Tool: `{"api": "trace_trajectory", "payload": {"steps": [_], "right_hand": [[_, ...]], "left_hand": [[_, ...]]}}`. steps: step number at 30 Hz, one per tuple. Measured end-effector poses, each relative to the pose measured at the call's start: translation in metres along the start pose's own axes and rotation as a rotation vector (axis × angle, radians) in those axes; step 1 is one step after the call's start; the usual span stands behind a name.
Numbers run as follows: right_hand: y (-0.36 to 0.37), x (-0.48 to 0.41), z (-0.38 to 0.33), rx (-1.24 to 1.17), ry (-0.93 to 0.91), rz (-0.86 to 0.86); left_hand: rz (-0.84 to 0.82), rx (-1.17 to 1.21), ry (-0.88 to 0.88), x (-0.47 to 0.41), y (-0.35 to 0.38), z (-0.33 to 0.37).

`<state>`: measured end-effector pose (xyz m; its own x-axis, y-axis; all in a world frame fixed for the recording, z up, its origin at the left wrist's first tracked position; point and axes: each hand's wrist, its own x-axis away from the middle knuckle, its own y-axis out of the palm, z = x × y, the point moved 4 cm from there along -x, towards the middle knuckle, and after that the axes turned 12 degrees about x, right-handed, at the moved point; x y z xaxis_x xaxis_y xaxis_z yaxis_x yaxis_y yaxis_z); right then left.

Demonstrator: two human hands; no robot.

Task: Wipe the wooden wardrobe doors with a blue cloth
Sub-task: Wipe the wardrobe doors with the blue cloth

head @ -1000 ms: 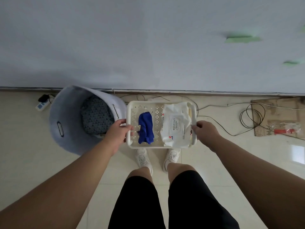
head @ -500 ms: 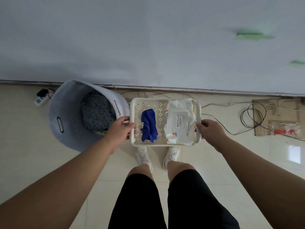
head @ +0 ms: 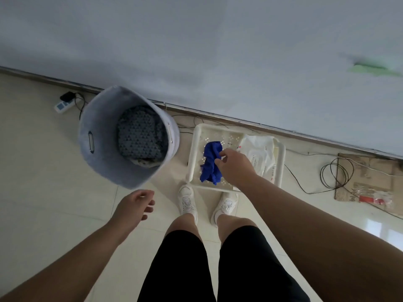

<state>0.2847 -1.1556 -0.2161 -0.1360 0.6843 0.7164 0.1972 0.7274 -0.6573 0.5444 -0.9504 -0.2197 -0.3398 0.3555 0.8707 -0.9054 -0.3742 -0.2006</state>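
The blue cloth (head: 209,165) lies crumpled in the left half of a white perforated tray (head: 193,153), which sits on the tiled floor just past my shoes. My right hand (head: 234,165) reaches down into the tray, and its thumb and fingertips pinch the cloth's right edge. My left hand (head: 137,205) hangs to the left above the floor, fingers loosely curled and holding nothing. No wooden wardrobe doors are in view.
A white wipes pack (head: 259,153) fills the tray's right half. A grey felt laundry basket (head: 100,136) with patterned fabric inside stands left of the tray. Coiled cables (head: 337,171), cardboard (head: 370,182) and a power strip (head: 63,105) lie along the pale wall.
The tray, held by both hands before, now rests on the floor. My left hand has let go and pulled back. My right hand has moved onto the blue cloth.
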Motion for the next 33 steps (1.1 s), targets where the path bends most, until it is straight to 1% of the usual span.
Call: {"api": "trace_trajectory", "payload": {"steps": [1, 3, 6, 9, 13, 16, 21, 23, 26, 30, 33], "right_hand": [[0.008, -0.004, -0.007, 0.042, -0.004, 0.003], [0.019, -0.012, -0.016, 0.047, 0.038, 0.041], [0.031, -0.021, -0.022, 0.06, 0.106, 0.11], [0.035, -0.028, -0.019, 0.098, 0.128, 0.117], [0.034, -0.03, -0.009, 0.052, 0.132, 0.089], [0.02, -0.022, -0.007, 0.03, 0.113, 0.111], [-0.028, 0.031, -0.014, -0.002, 0.058, 0.099], [-0.051, 0.061, -0.014, 0.033, 0.018, 0.08], [-0.08, 0.108, -0.017, 0.152, -0.055, 0.053], [-0.11, 0.154, -0.021, 0.185, -0.123, 0.079], [-0.116, 0.168, -0.033, 0.189, -0.175, 0.067]], "left_hand": [[0.022, 0.017, -0.035, 0.002, -0.009, -0.013], [0.054, 0.078, -0.102, 0.007, -0.021, -0.035], [0.058, 0.12, -0.139, 0.01, -0.025, -0.052], [0.037, 0.12, -0.134, 0.011, -0.019, -0.053], [-0.025, 0.059, -0.088, 0.009, -0.01, -0.037], [-0.044, 0.039, -0.045, 0.008, -0.008, -0.017], [-0.044, 0.041, 0.029, 0.037, -0.018, 0.026], [-0.054, 0.041, 0.064, 0.06, -0.024, 0.046], [-0.056, 0.034, 0.112, 0.105, -0.036, 0.068], [-0.057, 0.028, 0.168, 0.156, -0.052, 0.079], [-0.011, 0.063, 0.187, 0.183, -0.06, 0.073]]}}
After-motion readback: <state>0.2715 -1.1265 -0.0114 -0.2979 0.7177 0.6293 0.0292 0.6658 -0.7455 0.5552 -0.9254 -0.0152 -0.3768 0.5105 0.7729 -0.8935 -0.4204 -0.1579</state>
